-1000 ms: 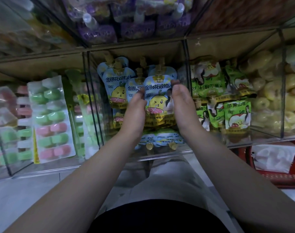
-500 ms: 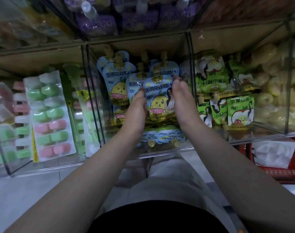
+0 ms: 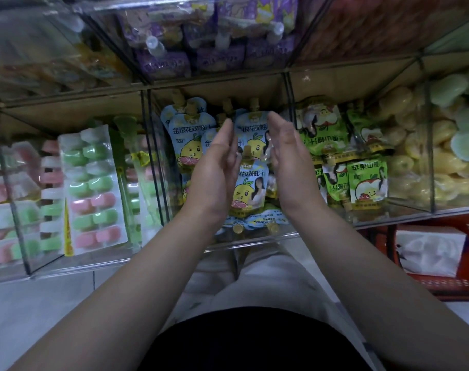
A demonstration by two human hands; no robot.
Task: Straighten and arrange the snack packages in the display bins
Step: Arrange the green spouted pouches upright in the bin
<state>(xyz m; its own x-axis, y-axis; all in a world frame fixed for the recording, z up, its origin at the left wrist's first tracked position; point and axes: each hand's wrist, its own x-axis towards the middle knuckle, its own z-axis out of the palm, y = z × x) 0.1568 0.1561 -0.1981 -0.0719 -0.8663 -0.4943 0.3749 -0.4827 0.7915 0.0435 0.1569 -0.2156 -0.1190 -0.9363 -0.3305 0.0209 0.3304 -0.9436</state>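
Note:
Several light-blue juice pouches (image 3: 250, 187) with a yellow pomelo face and gold caps stand in the clear middle bin (image 3: 254, 241). My left hand (image 3: 214, 167) and my right hand (image 3: 286, 162) hover in front of the pouches, palms facing each other, fingers straight. A front pouch sits lower between the two hands, and another pouch (image 3: 191, 141) stands upright to the left. Neither hand holds anything; whether their edges touch the pouches is unclear.
Green apple-print pouches (image 3: 365, 182) fill the bin to the right, yellow and green jellies (image 3: 420, 156) beyond. Pink and green candy trays (image 3: 92, 188) stand in the left bins. Purple pouches (image 3: 163, 64) sit on the shelf above. A red basket (image 3: 442, 263) lies low right.
Both hands have let go of the front blue pouch and opened flat, moving apart and up. The pouch now sits lower in the bin.

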